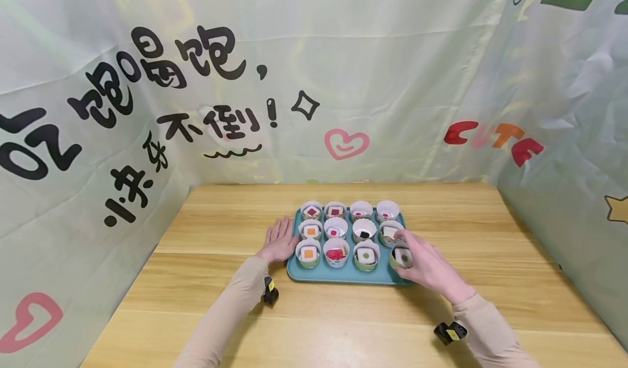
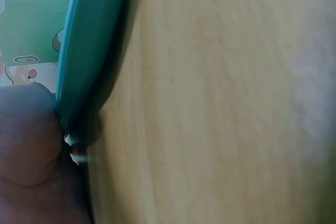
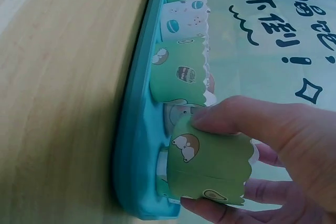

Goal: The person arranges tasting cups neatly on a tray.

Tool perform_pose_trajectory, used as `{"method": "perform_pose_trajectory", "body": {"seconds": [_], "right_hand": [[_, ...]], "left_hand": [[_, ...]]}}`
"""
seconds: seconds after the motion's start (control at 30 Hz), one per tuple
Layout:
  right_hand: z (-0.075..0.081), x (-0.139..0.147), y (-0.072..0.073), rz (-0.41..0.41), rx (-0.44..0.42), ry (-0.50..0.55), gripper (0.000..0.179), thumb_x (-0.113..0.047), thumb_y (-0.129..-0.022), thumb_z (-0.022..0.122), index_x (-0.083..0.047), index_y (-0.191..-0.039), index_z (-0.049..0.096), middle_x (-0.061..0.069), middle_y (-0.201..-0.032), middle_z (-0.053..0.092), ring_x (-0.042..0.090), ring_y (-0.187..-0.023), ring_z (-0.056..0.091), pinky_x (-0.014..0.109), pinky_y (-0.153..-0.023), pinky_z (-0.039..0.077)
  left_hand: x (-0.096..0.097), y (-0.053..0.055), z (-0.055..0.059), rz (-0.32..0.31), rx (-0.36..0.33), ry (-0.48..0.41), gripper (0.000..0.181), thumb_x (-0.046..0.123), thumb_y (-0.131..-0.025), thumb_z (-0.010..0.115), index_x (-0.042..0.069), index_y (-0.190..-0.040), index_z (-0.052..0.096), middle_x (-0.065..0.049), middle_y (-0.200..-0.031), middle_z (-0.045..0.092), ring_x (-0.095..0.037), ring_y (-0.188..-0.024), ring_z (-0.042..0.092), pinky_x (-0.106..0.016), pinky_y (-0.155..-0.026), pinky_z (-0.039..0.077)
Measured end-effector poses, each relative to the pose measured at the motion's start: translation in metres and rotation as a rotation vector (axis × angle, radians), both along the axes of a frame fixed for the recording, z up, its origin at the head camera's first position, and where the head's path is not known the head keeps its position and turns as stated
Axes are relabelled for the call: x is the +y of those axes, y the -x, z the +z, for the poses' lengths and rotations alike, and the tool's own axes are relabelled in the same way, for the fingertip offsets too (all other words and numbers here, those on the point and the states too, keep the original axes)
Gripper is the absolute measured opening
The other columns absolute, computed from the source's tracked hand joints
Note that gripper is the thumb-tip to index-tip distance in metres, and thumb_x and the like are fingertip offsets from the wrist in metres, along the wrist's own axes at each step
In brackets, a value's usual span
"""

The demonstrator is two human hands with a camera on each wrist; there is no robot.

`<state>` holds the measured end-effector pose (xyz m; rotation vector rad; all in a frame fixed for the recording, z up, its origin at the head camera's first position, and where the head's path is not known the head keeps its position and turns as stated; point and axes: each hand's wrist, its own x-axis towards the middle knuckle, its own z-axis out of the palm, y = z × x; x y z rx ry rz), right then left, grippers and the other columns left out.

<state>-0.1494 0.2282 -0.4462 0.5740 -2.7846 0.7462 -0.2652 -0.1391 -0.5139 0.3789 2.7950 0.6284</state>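
My right hand (image 1: pixel 429 261) grips a green paper baking cup (image 3: pixel 210 161) by its sides, at the front right corner of the blue tray (image 1: pixel 338 274). In the right wrist view the thumb lies on the near side of the cup and the fingers reach round its far and lower sides. A pale square with a dark round middle shows inside this cup in the head view. My left hand (image 1: pixel 279 242) lies with straight fingers along the tray's left edge. Its thumb side meets the rim in the left wrist view.
Several more paper cups stand in rows on the tray, such as one with an orange square (image 1: pixel 309 253) and one with red contents (image 1: pixel 336 254). The wooden table (image 1: pixel 324 324) surrounds the tray. A printed cloth (image 1: pixel 402 84) hangs behind.
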Motion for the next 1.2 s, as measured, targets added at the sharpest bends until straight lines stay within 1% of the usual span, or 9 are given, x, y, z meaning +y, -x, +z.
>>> {"method": "perform_pose_trajectory", "body": {"seconds": [0.1,0.2,0.27,0.33,0.43,0.5,0.67,0.93,1.2], "right_hand": [[-0.003,0.0,0.0,-0.009,0.01,-0.008,0.065,-0.007,-0.07,0.088,-0.003,-0.125,0.053,0.02,-0.114,0.07,0.029,-0.092,0.07,0.048,-0.076,0.06],[-0.006,-0.001,0.001,-0.014,0.023,-0.014,0.063,-0.008,-0.071,0.088,-0.003,-0.124,0.054,0.019,-0.113,0.07,0.028,-0.089,0.07,0.048,-0.074,0.059],[-0.007,-0.002,0.001,-0.018,0.03,-0.019,0.063,-0.008,-0.071,0.088,-0.003,-0.125,0.054,0.019,-0.114,0.07,0.03,-0.092,0.071,0.052,-0.076,0.058],[-0.007,-0.002,0.001,-0.023,0.034,-0.02,0.065,-0.009,-0.072,0.088,-0.002,-0.126,0.053,0.021,-0.117,0.07,0.034,-0.095,0.071,0.058,-0.078,0.057],[-0.008,-0.002,0.001,-0.04,0.029,-0.025,0.066,-0.01,-0.073,0.088,-0.002,-0.128,0.053,0.024,-0.119,0.068,0.038,-0.099,0.07,0.062,-0.08,0.055],[-0.008,-0.002,0.002,-0.054,0.022,-0.028,0.067,-0.01,-0.073,0.087,-0.002,-0.129,0.052,0.025,-0.118,0.068,0.039,-0.099,0.07,0.062,-0.08,0.055],[-0.009,-0.002,0.003,-0.07,0.011,-0.027,0.066,-0.008,-0.073,0.087,-0.002,-0.129,0.053,0.024,-0.117,0.067,0.038,-0.095,0.069,0.055,-0.076,0.058],[-0.007,-0.003,0.002,-0.072,0.016,-0.026,0.064,-0.01,-0.074,0.086,0.0,-0.129,0.054,0.024,-0.119,0.067,0.039,-0.101,0.069,0.06,-0.08,0.056],[-0.008,-0.004,0.003,-0.08,0.014,-0.024,0.065,-0.01,-0.074,0.087,0.0,-0.129,0.054,0.025,-0.117,0.067,0.038,-0.097,0.069,0.056,-0.077,0.058]], "left_hand": [[0.0,0.0,-0.001,-0.002,-0.001,0.001,0.066,0.039,-0.109,0.024,0.005,-0.162,0.004,-0.012,-0.171,-0.008,-0.033,-0.158,-0.013,-0.054,-0.127,-0.009],[0.001,-0.002,0.003,-0.003,-0.015,0.001,0.066,0.037,-0.109,0.024,0.004,-0.162,0.004,-0.012,-0.171,-0.009,-0.034,-0.158,-0.014,-0.053,-0.127,-0.01],[0.001,-0.003,0.005,-0.004,-0.021,0.002,0.066,0.037,-0.109,0.022,0.004,-0.162,0.003,-0.012,-0.171,-0.01,-0.033,-0.158,-0.014,-0.053,-0.127,-0.011],[0.001,-0.003,0.005,-0.004,-0.02,0.0,0.066,0.037,-0.108,0.022,0.004,-0.162,0.003,-0.012,-0.171,-0.01,-0.033,-0.158,-0.014,-0.053,-0.126,-0.011],[0.001,-0.001,0.0,-0.004,-0.006,-0.007,0.066,0.039,-0.109,0.022,0.005,-0.162,0.003,-0.011,-0.171,-0.009,-0.033,-0.158,-0.014,-0.053,-0.127,-0.011],[0.0,0.001,-0.002,-0.003,0.0,-0.009,0.066,0.039,-0.109,0.023,0.005,-0.162,0.004,-0.012,-0.172,-0.008,-0.033,-0.158,-0.013,-0.053,-0.127,-0.01],[-0.001,0.004,-0.006,0.0,0.008,-0.004,0.067,0.04,-0.108,0.024,0.006,-0.163,0.006,-0.011,-0.172,-0.007,-0.033,-0.159,-0.011,-0.054,-0.127,-0.008],[-0.002,0.005,-0.008,0.0,0.009,0.016,0.067,0.041,-0.108,0.024,0.007,-0.163,0.006,-0.01,-0.172,-0.006,-0.033,-0.159,-0.01,-0.053,-0.127,-0.007],[-0.002,0.004,-0.007,0.0,0.011,0.008,0.066,0.04,-0.109,0.024,0.007,-0.163,0.007,-0.011,-0.172,-0.006,-0.033,-0.159,-0.01,-0.054,-0.127,-0.007]]}}
